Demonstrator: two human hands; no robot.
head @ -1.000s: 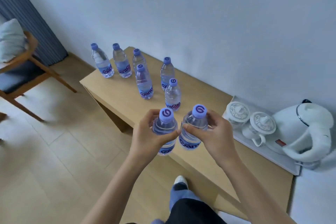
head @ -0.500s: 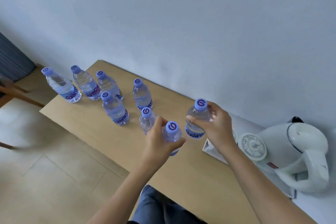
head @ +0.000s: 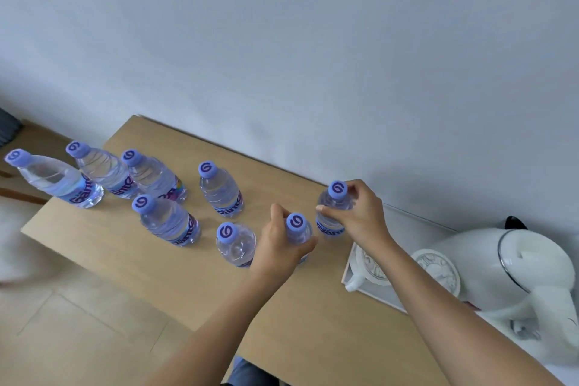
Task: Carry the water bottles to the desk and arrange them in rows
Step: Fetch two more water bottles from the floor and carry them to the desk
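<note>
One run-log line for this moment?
phase: placing | left hand: grips bottle | right hand: grips bottle | desk: six bottles standing | kettle: right

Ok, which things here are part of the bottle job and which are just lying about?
Part of the job:
- left hand, gripping a bottle
- right hand, gripping another bottle
- six standing bottles
- desk

Just lying about:
- white kettle
- lidded cups
- tray
</note>
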